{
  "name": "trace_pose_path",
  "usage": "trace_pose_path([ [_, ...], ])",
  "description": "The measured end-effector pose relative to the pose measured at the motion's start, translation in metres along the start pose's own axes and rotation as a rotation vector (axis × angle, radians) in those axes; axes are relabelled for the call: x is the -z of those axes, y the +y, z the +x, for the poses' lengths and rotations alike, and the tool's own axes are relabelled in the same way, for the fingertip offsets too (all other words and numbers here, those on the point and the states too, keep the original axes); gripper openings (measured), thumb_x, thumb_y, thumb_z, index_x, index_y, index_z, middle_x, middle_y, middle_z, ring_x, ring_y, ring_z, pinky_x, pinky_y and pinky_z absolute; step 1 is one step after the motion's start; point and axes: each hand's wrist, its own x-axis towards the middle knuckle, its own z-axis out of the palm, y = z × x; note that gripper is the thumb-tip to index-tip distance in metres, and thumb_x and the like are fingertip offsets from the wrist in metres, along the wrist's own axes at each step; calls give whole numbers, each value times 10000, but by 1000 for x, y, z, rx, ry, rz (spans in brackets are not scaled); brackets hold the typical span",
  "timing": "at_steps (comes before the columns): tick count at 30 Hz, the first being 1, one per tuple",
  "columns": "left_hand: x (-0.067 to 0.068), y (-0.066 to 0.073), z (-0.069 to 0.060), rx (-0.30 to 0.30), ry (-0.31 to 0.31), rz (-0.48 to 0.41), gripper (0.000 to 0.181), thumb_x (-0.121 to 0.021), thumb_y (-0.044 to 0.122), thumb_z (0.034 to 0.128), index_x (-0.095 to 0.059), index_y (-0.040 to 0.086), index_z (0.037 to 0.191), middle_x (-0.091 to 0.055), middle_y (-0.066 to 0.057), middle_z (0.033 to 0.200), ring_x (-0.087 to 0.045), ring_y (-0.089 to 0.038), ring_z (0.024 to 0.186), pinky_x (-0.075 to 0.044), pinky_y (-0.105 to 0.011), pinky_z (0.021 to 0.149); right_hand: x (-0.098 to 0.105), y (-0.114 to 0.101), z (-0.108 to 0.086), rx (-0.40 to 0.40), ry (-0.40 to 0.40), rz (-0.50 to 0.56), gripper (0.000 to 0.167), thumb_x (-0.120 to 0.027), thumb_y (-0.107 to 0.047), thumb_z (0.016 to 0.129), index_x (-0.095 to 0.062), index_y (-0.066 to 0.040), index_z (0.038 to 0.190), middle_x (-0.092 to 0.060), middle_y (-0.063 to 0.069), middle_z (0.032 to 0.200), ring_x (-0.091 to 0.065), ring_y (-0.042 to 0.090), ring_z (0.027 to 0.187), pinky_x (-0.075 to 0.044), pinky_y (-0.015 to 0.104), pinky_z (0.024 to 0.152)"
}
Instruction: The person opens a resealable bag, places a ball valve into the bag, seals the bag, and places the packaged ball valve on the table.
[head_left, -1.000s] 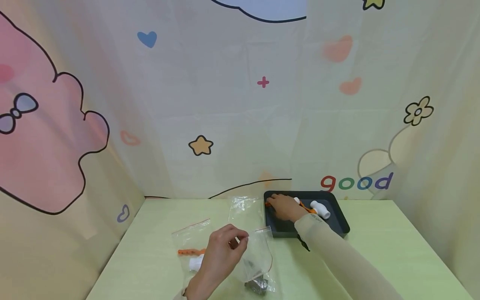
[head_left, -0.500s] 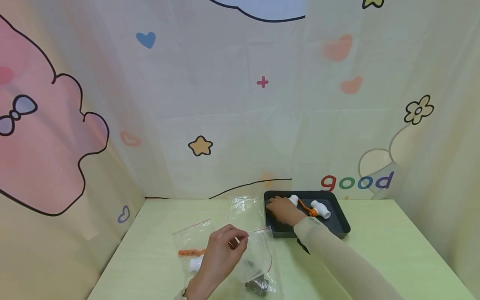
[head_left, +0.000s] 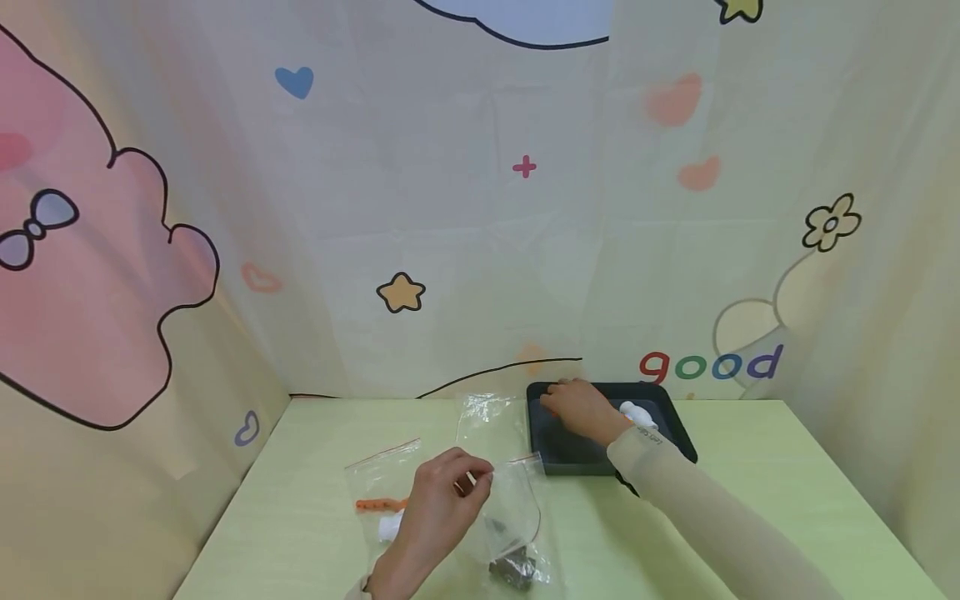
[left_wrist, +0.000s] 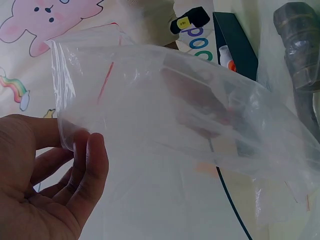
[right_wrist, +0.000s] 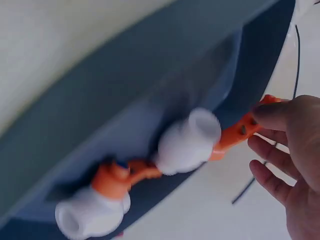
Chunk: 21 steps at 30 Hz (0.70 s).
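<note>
The left hand (head_left: 442, 512) pinches the edge of a clear zip bag (head_left: 517, 500) between thumb and fingertips; the left wrist view shows the bag (left_wrist: 140, 100) spread out from the fingers. The right hand (head_left: 585, 410) is over the back left of the dark tray (head_left: 577, 468). In the right wrist view, the right hand (right_wrist: 295, 155) pinches the orange handle (right_wrist: 240, 131) of a white valve (right_wrist: 187, 142). A second white valve (right_wrist: 92, 212) with an orange handle lies in the tray beside it.
Left of the left hand, a clear bag (head_left: 386, 467) holds an orange handle (head_left: 381, 505) and a white part (head_left: 389, 527). Another clear bag (head_left: 491, 421) lies behind. A dark grey piece (head_left: 514, 568) sits in clear plastic near the front. A printed curtain (head_left: 465, 208) hangs behind the table.
The right hand has shifted slightly back and right within the tray, with its sleeve now covering more of the valve at the right. The left hand has stayed almost still at the bag.
</note>
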Motion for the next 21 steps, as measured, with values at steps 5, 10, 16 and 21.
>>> trace_pose_path([
  [5, 1, 3, 0, 7, 0, -3, 121, -739, -19, 803, -743, 101, 820, -627, 65, 721, -518, 22, 579, -487, -161, 560, 15, 12, -10, -42, 4, -23, 269, -773, -65, 814, -678, -158, 1048, -642, 23, 868, -613, 180, 744, -563, 317, 687],
  [10, 1, 5, -1, 12, -4, -6, 151, -737, -16, 808, -738, 134, 815, -627, 67, 723, -519, 21, 584, -488, -162, 562, 28, 23, -25, -125, -41, 5, 273, -726, -47, 856, -672, -131, 1110, -635, 45, 885, -614, 182, 735, -562, 323, 667],
  [16, 0, 7, 0, 9, -3, -11, 126, -739, -18, 806, -739, 107, 817, -623, 69, 719, -519, 17, 585, -492, -165, 565, 37, 33, -41, -290, -71, 174, 229, -709, -64, 871, -658, -102, 1090, -657, 41, 889, -631, 187, 739, -580, 337, 689],
  [21, -2, 9, 2, -14, 16, -21, 117, -743, -32, 796, -736, 85, 809, -625, 66, 709, -528, 1, 581, -497, -171, 562, 44, 37, -53, -399, 20, 355, 225, -702, -20, 859, -681, -81, 1074, -702, 58, 911, -645, 214, 781, -588, 385, 768],
])
